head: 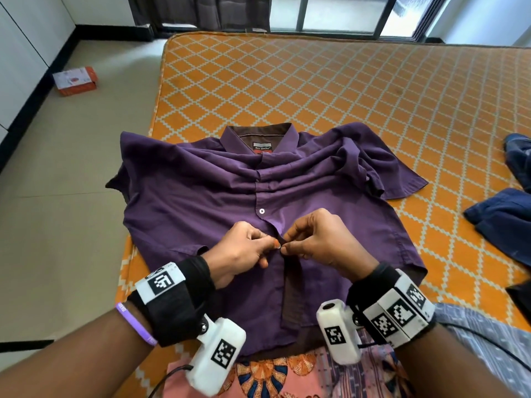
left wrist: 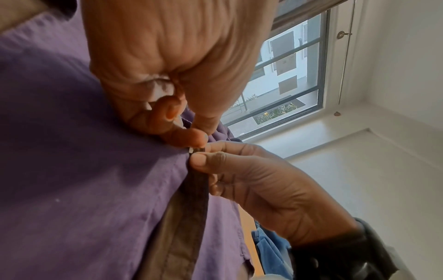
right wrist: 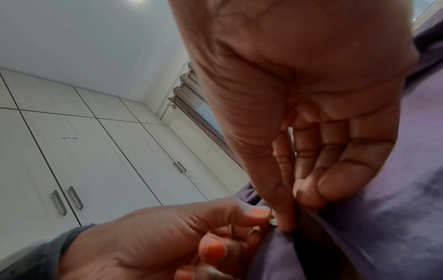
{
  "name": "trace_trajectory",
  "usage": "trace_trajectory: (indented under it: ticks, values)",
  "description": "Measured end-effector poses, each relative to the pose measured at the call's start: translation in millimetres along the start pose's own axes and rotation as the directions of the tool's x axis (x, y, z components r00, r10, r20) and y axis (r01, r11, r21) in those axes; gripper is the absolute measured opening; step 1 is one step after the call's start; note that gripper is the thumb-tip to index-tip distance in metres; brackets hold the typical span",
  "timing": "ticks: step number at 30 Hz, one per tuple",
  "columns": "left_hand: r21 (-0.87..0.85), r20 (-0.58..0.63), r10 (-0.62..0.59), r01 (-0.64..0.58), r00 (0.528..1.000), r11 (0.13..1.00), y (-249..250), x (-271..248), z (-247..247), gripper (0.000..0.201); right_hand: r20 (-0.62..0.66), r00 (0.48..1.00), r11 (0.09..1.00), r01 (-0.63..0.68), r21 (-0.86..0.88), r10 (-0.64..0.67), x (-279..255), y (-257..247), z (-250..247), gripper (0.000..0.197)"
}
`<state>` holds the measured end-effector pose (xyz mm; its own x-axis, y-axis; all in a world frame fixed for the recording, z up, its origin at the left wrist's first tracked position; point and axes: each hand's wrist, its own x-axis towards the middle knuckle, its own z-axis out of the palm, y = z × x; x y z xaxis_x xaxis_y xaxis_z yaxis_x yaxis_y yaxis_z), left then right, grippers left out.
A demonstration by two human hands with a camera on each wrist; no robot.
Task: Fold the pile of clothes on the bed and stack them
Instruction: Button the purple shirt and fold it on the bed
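A purple short-sleeved shirt (head: 201,196) lies front up on the orange patterned bed (head: 316,81), collar toward the far side, with wrinkles across the chest. One white button (head: 261,211) below the collar is fastened. Lower on the placket, both hands meet at another small button (head: 278,246). My left hand (head: 271,245) pinches the left front edge beside it. My right hand (head: 287,249) pinches the dark placket strip (left wrist: 195,181) that carries the button (left wrist: 191,149). In the right wrist view my right thumb presses against the button (right wrist: 273,223). Below the hands the shirt front gapes open.
Blue garments (head: 505,219) lie crumpled at the bed's right side. A pink patterned cloth (head: 273,374) and a grey striped one (head: 474,334) lie at the near edge. An orange and white box (head: 76,81) sits on the floor at left. White wardrobe doors (right wrist: 72,151) line the wall.
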<state>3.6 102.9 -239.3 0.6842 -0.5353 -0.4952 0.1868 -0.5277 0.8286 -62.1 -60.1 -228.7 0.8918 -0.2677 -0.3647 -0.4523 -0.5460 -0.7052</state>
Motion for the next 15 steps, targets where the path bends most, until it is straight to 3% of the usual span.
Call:
trace_trajectory:
  ticks: [8,15]
  values:
    - [-0.012,0.020,-0.050,0.050,0.999,0.999,-2.7,2.1,2.4,0.027,0.038,0.998,0.989,-0.060,0.138,0.055,-2.8,-1.1,-3.1,0.014]
    - [-0.007,0.054,-0.027,0.027,0.998,1.000,-4.5,0.7,2.1,0.031,0.204,0.974,0.904,-0.173,0.391,0.099,-3.2,2.9,-1.7,0.018]
